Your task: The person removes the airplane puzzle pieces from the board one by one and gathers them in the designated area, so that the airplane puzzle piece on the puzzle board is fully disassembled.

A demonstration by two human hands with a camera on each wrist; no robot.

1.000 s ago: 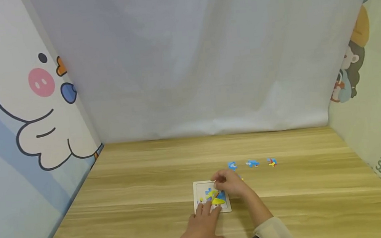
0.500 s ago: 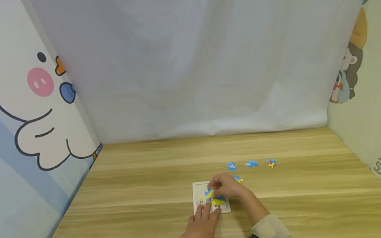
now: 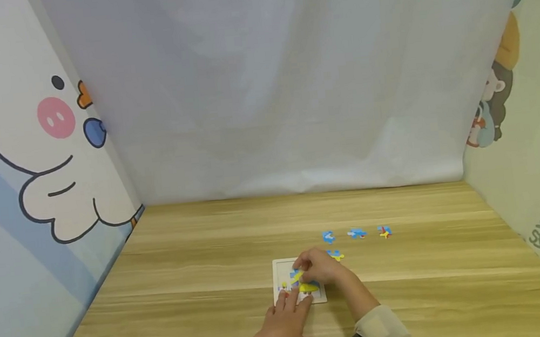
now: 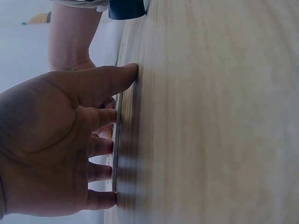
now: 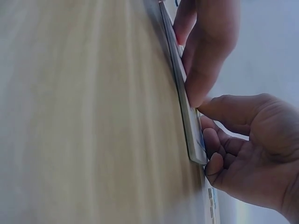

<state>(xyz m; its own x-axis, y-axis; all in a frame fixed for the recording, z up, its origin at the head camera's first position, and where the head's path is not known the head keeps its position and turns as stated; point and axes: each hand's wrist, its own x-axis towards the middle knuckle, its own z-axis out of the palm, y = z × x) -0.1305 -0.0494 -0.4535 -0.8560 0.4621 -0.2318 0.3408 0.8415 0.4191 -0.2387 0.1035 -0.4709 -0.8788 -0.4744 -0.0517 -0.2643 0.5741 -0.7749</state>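
Observation:
A small square puzzle tray (image 3: pixel 275 279) with a pale frame lies on the table, partly filled with blue, yellow and white jigsaw pieces. My left hand (image 3: pixel 287 321) rests on its near edge, fingers straight and spread; the left wrist view has the fingertips along the tray's side. Over the tray's upper right bends my right hand (image 3: pixel 322 265), thumb and forefinger at a blue-and-yellow puzzle piece (image 3: pixel 296 278) they largely hide. In the right wrist view the right thumb (image 5: pixel 229 109) reaches onto the tray beside the left fingers, its other fingers curled.
Behind the tray three loose puzzle pieces, one of them blue and white (image 3: pixel 328 237), lie in a row. A blue-and-yellow piece (image 3: pixel 336 255) sits close beyond my right hand. A grey-white curtain (image 3: pixel 292 90) closes off the wooden table (image 3: pixel 186 263) at the back.
My right hand has shifted slightly left and toward me, thumb and forefinger settling lower over the tray's pieces. The loose piece behind it has come into fuller view. My left hand stays put.

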